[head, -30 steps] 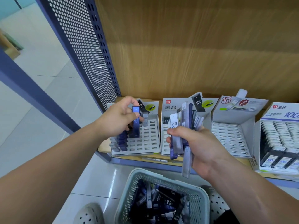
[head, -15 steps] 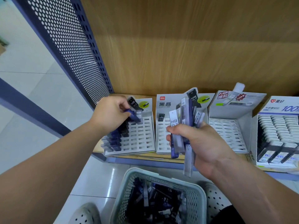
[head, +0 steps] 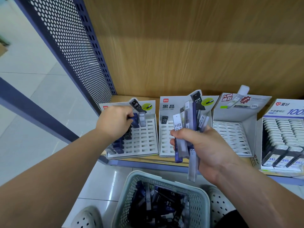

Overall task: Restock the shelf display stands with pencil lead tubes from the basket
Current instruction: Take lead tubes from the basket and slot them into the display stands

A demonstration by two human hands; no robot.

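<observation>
A: What do the hands show?

B: My left hand [head: 115, 122] is closed on a blue tube [head: 134, 120], thumb and fingers pinching its upper end. The tube is tilted over the back rows of the left stand [head: 144, 145]; I cannot tell whether its foot is in a slot. My right hand [head: 202, 145] is clamped round a bundle [head: 189, 129] of tubes, clear, grey and blue, fanned upward, one long clear tube hanging below the fist.

A: Where do the tubes already placed sit?

B: In the left stand, blue tubes [head: 118, 145] fill the left columns, just under my left wrist. A grey tube [head: 142, 120] marked HB 0.7 stands upright in the back row, just beside the pinched one. The rest of that grid shows open slots.

A: And beyond?

B: The middle stand [head: 164, 145], partly behind the bundle, holds one black tube [head: 164, 120] at its back left. The third stand [head: 233, 137] shows bare slots. At far right, a box [head: 283, 134] is packed with white-capped tubes. All four rest on the shelf [head: 148, 159], against a wood back panel [head: 197, 46].

A: The supply?

B: The basket [head: 195, 196] sits on the floor below the shelf edge, between two perforated shoes [head: 87, 218], with dark tubes [head: 161, 204] heaped loose inside.
</observation>
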